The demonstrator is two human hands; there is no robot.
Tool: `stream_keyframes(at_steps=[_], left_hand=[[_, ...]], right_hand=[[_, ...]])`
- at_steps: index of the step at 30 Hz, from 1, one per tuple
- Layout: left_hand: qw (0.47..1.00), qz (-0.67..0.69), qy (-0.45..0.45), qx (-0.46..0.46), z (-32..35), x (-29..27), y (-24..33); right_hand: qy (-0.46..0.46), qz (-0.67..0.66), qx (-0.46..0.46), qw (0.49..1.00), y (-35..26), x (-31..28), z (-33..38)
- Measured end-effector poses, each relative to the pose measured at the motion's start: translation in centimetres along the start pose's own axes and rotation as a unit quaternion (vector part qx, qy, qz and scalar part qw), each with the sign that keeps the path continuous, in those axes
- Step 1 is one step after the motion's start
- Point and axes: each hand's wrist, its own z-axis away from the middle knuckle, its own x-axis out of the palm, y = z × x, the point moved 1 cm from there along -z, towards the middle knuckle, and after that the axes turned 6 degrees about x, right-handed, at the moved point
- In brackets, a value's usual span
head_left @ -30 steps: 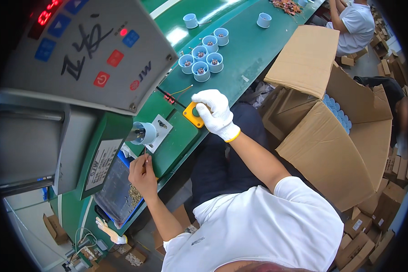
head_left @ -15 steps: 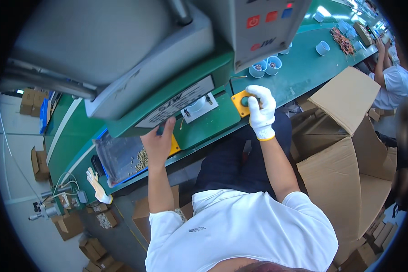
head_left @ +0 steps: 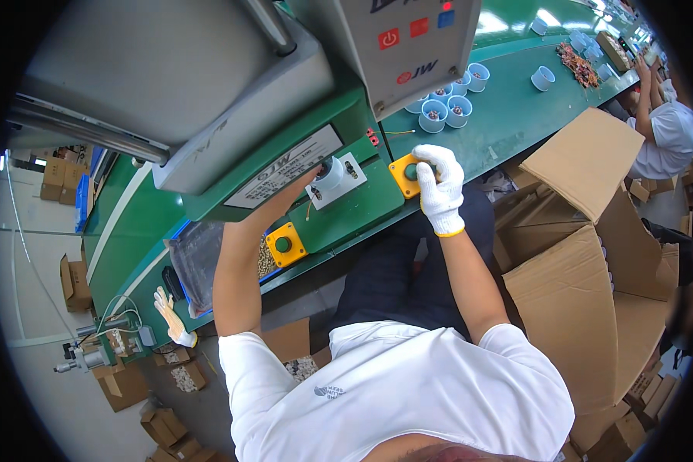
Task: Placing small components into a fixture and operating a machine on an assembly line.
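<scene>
Light-blue cup (head_left: 331, 175) sits beside the left grip (head_left: 295, 191).

Rests white-gloved right hand (head_left: 440, 189) on square yellow button box (head_left: 399, 182); has bare, partly hidden left hand (head_left: 299, 188) beside round pale-blue plastic cup (head_left: 331, 175).

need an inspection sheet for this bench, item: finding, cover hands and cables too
Surface: green bench
Job's things: blue cup at white plate, partly hidden by machine
Clutter: more cups, reddish pile, tray of small parts, loose glove
Grippers: left hand bare, mostly hidden near cup, grip unclear; right hand gloved, at yellow button box, pressing unclear
Cables: thin wire by plate; yellow wire near red connectors
Surroundings: open cardboard box, another person at right
</scene>
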Motion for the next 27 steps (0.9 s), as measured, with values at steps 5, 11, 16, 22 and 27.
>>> stream_keyframes(at_steps=[5, 11, 16, 22, 27], left_hand=[[0.998, 0.004, -0.031, -0.059, -0.3, -0.1, 0.1], [0.999, 0.004, -0.032, 0.008, -1.0, 0.5, -1.8], [0.958, 0.284, -0.012, -0.030, -0.2, 0.9, -4.9], [0.983, 0.083, -0.086, -0.138, -1.7, -0.4, -0.4], [0.933, 0.358, -0.021, -0.036, -0.4, 1.7, -5.0]], right_hand=[[-0.021, 0.006, 0.010, 1.000, -0.2, -0.2, 0.2], [-0.022, 0.012, 0.005, 1.000, 0.1, -0.2, 0.1], [-0.028, -0.002, 0.020, 0.999, 0.1, 0.1, 0.2], [0.000, -0.019, 0.024, 1.000, 0.3, -0.1, 0.2], [0.000, -0.023, 0.020, 1.000, 0.2, 0.2, 0.2]])
